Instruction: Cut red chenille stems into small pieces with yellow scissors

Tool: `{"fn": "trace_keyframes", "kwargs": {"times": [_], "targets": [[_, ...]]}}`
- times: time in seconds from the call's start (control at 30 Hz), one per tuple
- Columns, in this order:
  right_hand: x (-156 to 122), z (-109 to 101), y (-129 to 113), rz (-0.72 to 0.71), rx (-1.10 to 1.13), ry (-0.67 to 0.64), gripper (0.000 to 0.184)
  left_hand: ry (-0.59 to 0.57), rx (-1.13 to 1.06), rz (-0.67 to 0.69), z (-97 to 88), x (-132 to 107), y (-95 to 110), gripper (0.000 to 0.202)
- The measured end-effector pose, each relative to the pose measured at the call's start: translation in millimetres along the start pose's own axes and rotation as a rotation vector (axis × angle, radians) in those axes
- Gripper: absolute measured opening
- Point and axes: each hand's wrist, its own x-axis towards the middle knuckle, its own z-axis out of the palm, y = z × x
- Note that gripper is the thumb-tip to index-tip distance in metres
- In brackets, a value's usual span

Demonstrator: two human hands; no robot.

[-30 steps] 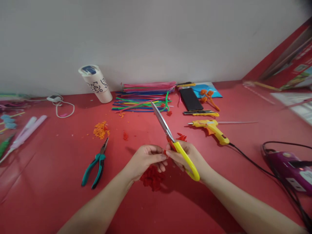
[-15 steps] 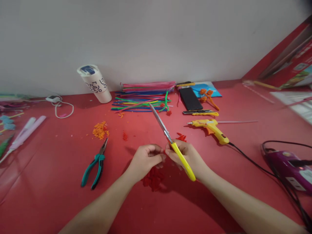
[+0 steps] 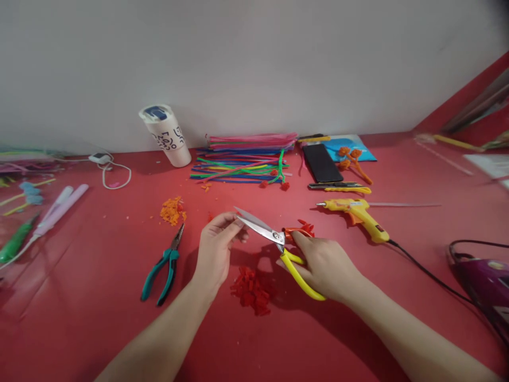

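My right hand (image 3: 328, 265) grips scissors (image 3: 292, 265) with yellow handles, an orange-red part showing under the thumb. Their silver blades are parted and point left, the tips at my left hand's fingers. My left hand (image 3: 218, 239) is closed in a pinch beside the blade tips; whatever it pinches is too small or hidden to make out. Below and between the hands lies a pile of red fuzzy pieces (image 3: 252, 292). More red pieces (image 3: 306, 228) sit just behind my right hand. Orange scraps (image 3: 173, 211) are heaped to the left, by the tips of teal-handled pliers (image 3: 165, 270).
Coloured pipe cleaners (image 3: 242, 159) lie along the wall near a white tumbler (image 3: 169, 138). To the right are a phone (image 3: 322, 163), a box cutter (image 3: 342, 187), a yellow glue gun (image 3: 360, 212) with its cord, and a purple power strip (image 3: 485, 281). A pink curling iron (image 3: 61, 209) lies left.
The scissors have turned from resting across my right hand, closed, to being gripped by the handles with blades apart. My hands have separated, the left moving left. The view has shifted slightly.
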Motion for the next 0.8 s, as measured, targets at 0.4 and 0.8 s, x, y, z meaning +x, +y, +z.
{"fn": "trace_keyframes", "kwargs": {"times": [0.4, 0.8], "targets": [[-1, 3, 1, -0.03, -0.043, 0.008, 0.036, -0.034, -0.028, 0.013, -0.5, 0, -1, 0.002], [-2, 11, 5, -0.095, -0.1, 0.086, 0.036, -0.026, -0.013, 0.007, 0.5, -1, 1, 0.0]]}}
